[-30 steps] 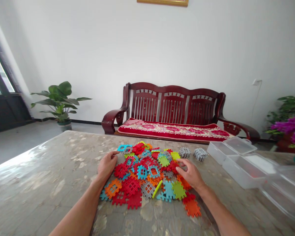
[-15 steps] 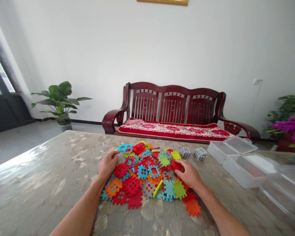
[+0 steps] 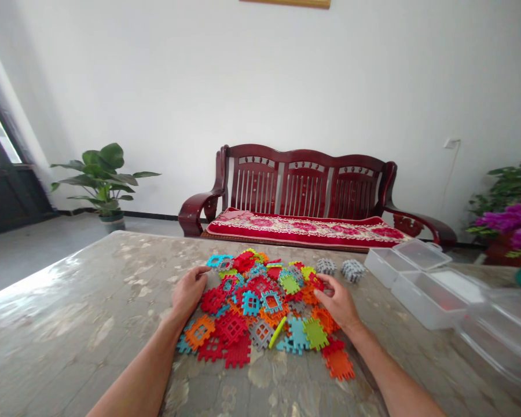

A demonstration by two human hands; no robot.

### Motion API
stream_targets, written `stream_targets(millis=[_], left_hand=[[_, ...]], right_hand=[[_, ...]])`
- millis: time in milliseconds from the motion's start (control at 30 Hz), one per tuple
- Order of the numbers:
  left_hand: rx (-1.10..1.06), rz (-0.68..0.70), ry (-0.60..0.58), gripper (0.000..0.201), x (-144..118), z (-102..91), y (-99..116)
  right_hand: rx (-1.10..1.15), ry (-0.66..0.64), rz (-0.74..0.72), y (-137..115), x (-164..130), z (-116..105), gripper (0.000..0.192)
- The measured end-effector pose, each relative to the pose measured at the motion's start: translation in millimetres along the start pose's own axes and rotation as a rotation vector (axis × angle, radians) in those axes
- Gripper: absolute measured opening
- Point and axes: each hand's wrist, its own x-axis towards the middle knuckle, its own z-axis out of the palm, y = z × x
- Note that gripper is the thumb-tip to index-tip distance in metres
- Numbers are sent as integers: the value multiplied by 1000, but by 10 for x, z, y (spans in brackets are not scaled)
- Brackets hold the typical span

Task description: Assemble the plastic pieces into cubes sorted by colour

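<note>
A heap of toothed plastic building tiles (image 3: 260, 284) in red, orange, blue, green and grey lies on the table in front of me. My left hand (image 3: 191, 291) rests at the heap's left edge. Its fingers are loosely bent, thumb and forefinger slightly apart, with nothing seen in them. Between thumb and forefinger of my right hand (image 3: 336, 300), at the heap's right side, is a red tile (image 3: 316, 282), partly hidden by the fingers. An orange tile (image 3: 309, 293) shows just left of that thumb. Below the right wrist lies another orange tile (image 3: 340, 364).
Two stacks of grey tiles (image 3: 353, 270) stand behind my right hand. Clear plastic boxes (image 3: 428, 301) with lids are on the right of the patterned table (image 3: 91, 324). Beyond it are a wooden bench (image 3: 308, 179), a potted plant (image 3: 106, 179) and purple flowers (image 3: 514, 223).
My right hand has drawn slightly right and away from the heap with the red tile, baring an orange tile. My left hand has stayed in place.
</note>
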Motion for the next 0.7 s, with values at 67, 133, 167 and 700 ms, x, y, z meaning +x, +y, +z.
stream_targets(millis=[67,133,167,700], left_hand=[[-2,14,7,35,4,6,-10],[-1,18,7,35,5,10,-15],[0,19,5,36,6,10,-15],[12,5,-28,38,-8,-39,17]], right_hand=[[-30,55,-1,42,15,-30,45],[-114,115,-7,88,24,-74,45],[-165,139,-3,110,26,-99,44],[-795,123,67,79,-27,-331,52]])
